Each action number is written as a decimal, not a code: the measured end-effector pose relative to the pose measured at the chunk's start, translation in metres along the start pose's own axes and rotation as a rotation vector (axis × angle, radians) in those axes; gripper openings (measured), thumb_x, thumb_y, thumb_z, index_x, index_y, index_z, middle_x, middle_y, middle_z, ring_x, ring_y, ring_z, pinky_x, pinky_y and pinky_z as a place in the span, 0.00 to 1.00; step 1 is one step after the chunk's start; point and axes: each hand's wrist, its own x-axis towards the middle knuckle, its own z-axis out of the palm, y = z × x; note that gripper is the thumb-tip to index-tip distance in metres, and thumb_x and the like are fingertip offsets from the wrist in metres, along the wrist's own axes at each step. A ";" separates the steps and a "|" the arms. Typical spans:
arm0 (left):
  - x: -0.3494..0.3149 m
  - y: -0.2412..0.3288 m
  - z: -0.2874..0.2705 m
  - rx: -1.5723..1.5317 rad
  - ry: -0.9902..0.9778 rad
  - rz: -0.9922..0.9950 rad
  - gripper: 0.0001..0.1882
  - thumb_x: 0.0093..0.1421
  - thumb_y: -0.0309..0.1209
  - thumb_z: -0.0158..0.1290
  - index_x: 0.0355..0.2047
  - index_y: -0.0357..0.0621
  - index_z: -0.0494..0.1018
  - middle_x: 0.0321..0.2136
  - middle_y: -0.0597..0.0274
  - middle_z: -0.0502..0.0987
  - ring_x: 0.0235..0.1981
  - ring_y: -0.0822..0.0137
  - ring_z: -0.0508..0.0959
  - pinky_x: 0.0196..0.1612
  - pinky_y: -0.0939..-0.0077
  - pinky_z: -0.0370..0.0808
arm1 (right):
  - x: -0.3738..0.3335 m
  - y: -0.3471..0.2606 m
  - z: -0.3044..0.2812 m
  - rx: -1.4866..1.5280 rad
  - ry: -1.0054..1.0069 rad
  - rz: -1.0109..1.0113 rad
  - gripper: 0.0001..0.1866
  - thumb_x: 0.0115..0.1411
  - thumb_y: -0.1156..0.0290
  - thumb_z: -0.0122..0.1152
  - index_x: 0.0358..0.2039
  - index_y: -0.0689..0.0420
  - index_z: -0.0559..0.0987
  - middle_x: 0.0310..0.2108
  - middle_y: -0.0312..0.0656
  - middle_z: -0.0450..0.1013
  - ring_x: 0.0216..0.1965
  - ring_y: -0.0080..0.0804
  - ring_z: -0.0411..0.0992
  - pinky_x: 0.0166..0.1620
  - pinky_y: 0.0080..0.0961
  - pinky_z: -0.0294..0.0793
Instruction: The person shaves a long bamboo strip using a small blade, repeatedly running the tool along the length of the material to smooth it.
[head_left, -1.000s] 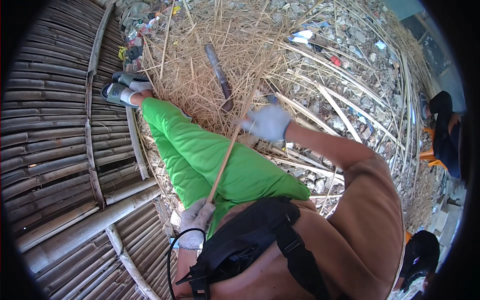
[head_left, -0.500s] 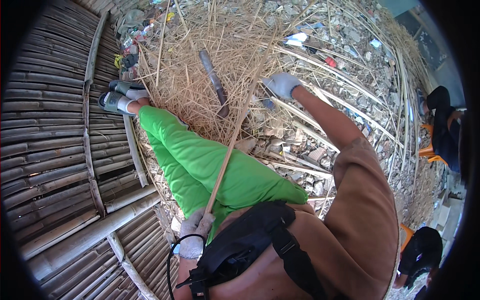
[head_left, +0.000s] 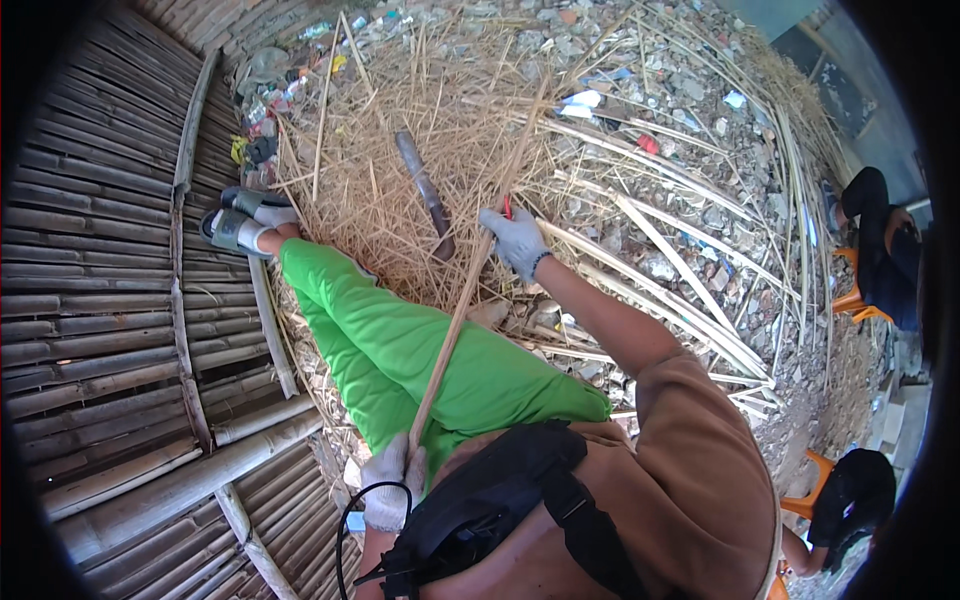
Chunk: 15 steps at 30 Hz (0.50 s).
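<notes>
In a pale work glove, my left hand (head_left: 390,478) is closed round the near end of a long bamboo strip (head_left: 447,362). The strip slants across my green trousers and away over the straw. My right hand (head_left: 517,243), also gloved, is curled against the strip beyond my knee. A small red piece (head_left: 507,208) pokes out beside its fingers; the rest of that thing is hidden. On the straw left of the right hand lies a long knife-like tool (head_left: 425,192), greyish at the far end and dark brown at the near end.
A bamboo-slat panel (head_left: 100,310) takes up the left side. Loose split strips (head_left: 680,250) lie over rubble and litter on the right. Two people (head_left: 880,240) sit on orange stools at the right edge. A black bag (head_left: 500,480) hangs across my body.
My right hand has come back toward me and leftward from the strips on the right, onto the held strip. A red piece now shows at it. My left hand keeps its grip.
</notes>
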 end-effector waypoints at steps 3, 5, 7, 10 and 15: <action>-0.026 -0.045 0.005 0.129 0.074 0.100 0.07 0.66 0.31 0.62 0.40 0.43 0.77 0.20 0.48 0.74 0.22 0.43 0.80 0.26 0.52 0.75 | 0.035 -0.037 -0.007 0.018 0.171 -0.111 0.25 0.66 0.47 0.65 0.38 0.61 0.79 0.29 0.38 0.75 0.31 0.28 0.70 0.38 0.34 0.75; -0.039 -0.058 -0.002 0.175 0.150 0.198 0.07 0.64 0.29 0.61 0.40 0.42 0.77 0.20 0.49 0.75 0.22 0.44 0.79 0.26 0.49 0.74 | 0.061 -0.075 -0.026 0.035 0.263 -0.221 0.23 0.65 0.50 0.65 0.35 0.62 0.79 0.26 0.38 0.74 0.29 0.30 0.70 0.38 0.36 0.75; -0.042 -0.076 -0.006 0.200 0.185 0.240 0.07 0.64 0.29 0.61 0.40 0.42 0.77 0.21 0.49 0.75 0.22 0.44 0.79 0.27 0.48 0.74 | 0.087 -0.110 -0.063 0.014 0.373 -0.282 0.23 0.65 0.49 0.64 0.33 0.61 0.80 0.24 0.38 0.74 0.24 0.30 0.70 0.32 0.36 0.74; -0.072 -0.122 -0.006 0.249 0.249 0.133 0.08 0.65 0.30 0.59 0.42 0.41 0.77 0.23 0.49 0.77 0.24 0.42 0.80 0.29 0.45 0.76 | 0.071 -0.164 -0.063 0.116 0.302 -0.350 0.22 0.70 0.50 0.61 0.33 0.59 0.82 0.22 0.37 0.76 0.15 0.24 0.68 0.18 0.25 0.67; -0.017 -0.056 0.003 -0.030 0.239 0.017 0.16 0.68 0.36 0.59 0.51 0.41 0.77 0.27 0.44 0.81 0.29 0.41 0.83 0.33 0.49 0.79 | -0.017 -0.159 0.011 0.190 -0.048 -0.329 0.22 0.76 0.54 0.54 0.44 0.62 0.84 0.26 0.39 0.79 0.14 0.22 0.68 0.18 0.23 0.68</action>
